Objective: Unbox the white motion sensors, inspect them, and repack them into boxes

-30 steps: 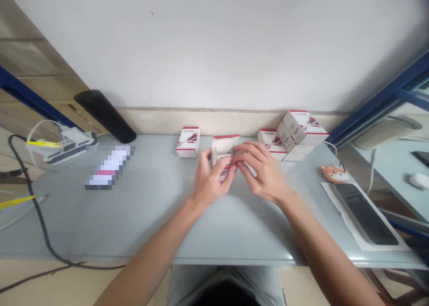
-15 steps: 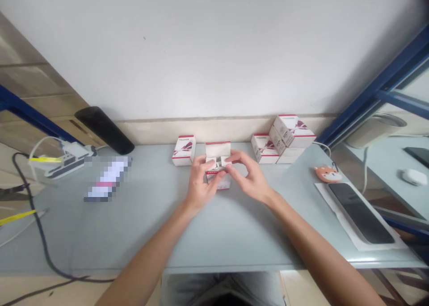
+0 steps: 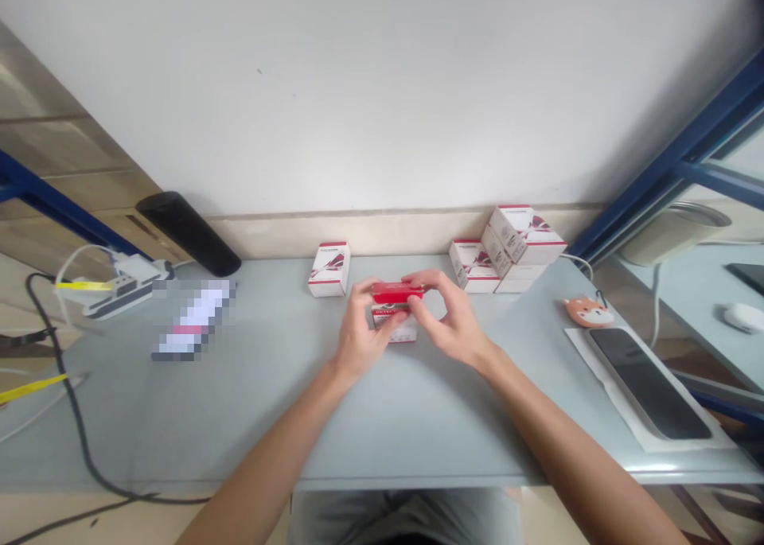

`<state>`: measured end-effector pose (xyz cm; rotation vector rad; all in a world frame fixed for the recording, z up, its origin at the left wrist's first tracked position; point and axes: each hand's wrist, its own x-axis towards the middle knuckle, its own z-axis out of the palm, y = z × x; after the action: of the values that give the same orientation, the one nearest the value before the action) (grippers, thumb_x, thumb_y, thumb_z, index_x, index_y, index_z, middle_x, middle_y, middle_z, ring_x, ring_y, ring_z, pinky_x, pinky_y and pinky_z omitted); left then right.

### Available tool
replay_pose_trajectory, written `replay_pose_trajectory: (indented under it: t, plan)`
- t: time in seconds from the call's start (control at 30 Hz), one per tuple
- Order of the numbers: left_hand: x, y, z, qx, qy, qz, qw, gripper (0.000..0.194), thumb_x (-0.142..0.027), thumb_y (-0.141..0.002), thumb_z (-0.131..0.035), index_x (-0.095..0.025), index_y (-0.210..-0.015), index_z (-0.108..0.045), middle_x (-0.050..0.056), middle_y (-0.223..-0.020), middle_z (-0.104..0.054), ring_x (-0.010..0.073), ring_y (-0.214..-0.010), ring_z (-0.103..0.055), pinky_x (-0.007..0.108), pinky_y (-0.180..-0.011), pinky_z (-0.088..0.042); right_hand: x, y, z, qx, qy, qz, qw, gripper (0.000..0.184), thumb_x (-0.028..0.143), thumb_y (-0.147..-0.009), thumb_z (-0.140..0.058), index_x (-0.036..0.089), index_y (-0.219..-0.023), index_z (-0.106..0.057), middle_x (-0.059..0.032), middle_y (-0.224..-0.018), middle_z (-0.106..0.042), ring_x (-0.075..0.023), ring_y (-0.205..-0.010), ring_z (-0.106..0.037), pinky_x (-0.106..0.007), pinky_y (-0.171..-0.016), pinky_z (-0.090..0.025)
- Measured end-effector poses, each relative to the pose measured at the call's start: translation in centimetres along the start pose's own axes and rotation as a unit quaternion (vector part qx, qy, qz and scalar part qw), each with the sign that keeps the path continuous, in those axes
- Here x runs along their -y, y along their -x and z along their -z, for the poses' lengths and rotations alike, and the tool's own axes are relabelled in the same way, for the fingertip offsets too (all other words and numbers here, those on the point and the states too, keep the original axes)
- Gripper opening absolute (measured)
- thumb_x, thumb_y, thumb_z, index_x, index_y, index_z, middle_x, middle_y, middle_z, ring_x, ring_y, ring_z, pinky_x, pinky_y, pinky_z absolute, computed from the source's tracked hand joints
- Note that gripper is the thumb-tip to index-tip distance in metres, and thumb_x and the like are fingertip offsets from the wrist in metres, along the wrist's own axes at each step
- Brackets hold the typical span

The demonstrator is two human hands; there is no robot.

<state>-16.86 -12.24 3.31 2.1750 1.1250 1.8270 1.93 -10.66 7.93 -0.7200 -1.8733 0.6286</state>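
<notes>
Cardboard box, white with a red top flap (image 3: 397,292): at the middle of the scene, between the two hands; the flap lies over the top, and a white printed side with a red band faces near. Whether its base rests on the surface is hard to tell.
Left hand (image 3: 361,330): partly curled and gripping the box, fingers at its left side, thumb across the near face.
Right hand (image 3: 447,318): rounded, with the forefinger at the flap's far right corner and the thumb at its near edge, holding the box between them.
Far left of the box: a white cardboard carton with a red edge and dark red print (image 3: 329,269), standing apart.
Far right: a stack of white-and-red cardboard cartons (image 3: 525,247), with a similar single carton (image 3: 474,265) just left of it.
Right end: an orange-and-white animal-faced case (image 3: 588,313) near a dark flat phone (image 3: 650,382) on a white sheet (image 3: 582,362).
Left end: a tall black rounded object (image 3: 188,233), leaning, and a white power strip (image 3: 128,286).
Surface: pale grey-blue and smooth (image 3: 477,426).
</notes>
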Motion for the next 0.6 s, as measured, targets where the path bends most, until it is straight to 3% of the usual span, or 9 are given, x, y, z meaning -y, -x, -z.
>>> replay_pose_trajectory:
  t: [0.07, 0.13, 0.27, 0.47, 0.6]
  plan:
    - [0.2, 0.2, -0.3, -0.029, 0.051, 0.007, 0.998, 0.055, -0.028, -0.096, -0.074, -0.029, -0.135, -0.036, 0.011, -0.132, -0.058, 0.0203, -0.116, -0.067, 0.04, -0.092, -0.061, 0.3, -0.1, 0.0, 0.0, 0.007, 0.012, 1.0, 0.014, 0.029, -0.104, -0.055, 0.026, -0.117, -0.06, -0.0092, -0.124, -0.071, -0.0225, -0.108, -0.069, -0.043, -0.095, -0.058]
    - [0.3, 0.2, -0.3, -0.031, 0.044, 0.005, 0.999, 0.057, -0.027, -0.097, -0.074, -0.03, -0.138, -0.034, 0.011, -0.131, -0.057, 0.0203, -0.116, -0.066, 0.04, -0.092, -0.061, 0.3, -0.2, 0.1, 0.004, 0.01, 0.024, 1.0, 0.013, 0.029, -0.105, -0.054, 0.026, -0.115, -0.061, -0.0103, -0.127, -0.07, -0.0234, -0.112, -0.069, -0.044, -0.097, -0.058]
    - [0.3, -0.2, 0.2, 0.001, -0.061, -0.028, 0.998, 0.037, -0.033, -0.101, -0.068, -0.029, -0.134, -0.05, 0.01, -0.13, -0.057, 0.0232, -0.124, -0.062, 0.045, -0.101, -0.058, -0.7, -0.1, 0.4, 0.027, 0.03, 0.061, 0.997, 0.012, 0.029, -0.105, -0.057, 0.026, -0.115, -0.063, -0.0114, -0.133, -0.069, -0.0243, -0.121, -0.068, -0.045, -0.102, -0.057]
    - [0.5, -0.3, 0.4, -0.006, -0.063, -0.045, 0.997, 0.03, -0.024, -0.101, -0.067, -0.027, -0.127, -0.054, 0.01, -0.131, -0.056, 0.0202, -0.12, -0.064, 0.041, -0.098, -0.058, -1.7, 0.1, 0.3, 0.026, 0.099, 0.104, 0.989, 0.015, 0.026, -0.106, -0.057, 0.026, -0.117, -0.067, -0.0135, -0.14, -0.067, -0.0253, -0.116, -0.072, -0.042, -0.095, -0.06]
    - [1.1, 0.2, 0.0, -0.067, -0.043, -0.021, 0.997, 0.023, -0.028, -0.1, -0.069, -0.025, -0.118, -0.056, 0.008, -0.126, -0.059, 0.0203, -0.12, -0.065, 0.039, -0.097, -0.059, -1.3, 0.4, -0.5, 0.043, 0.055, 0.079, 0.994, 0.029, 0.03, -0.105, -0.059, 0.031, -0.133, -0.061, -0.0111, -0.15, -0.061, -0.0262, -0.131, -0.065, -0.044, -0.106, -0.056]
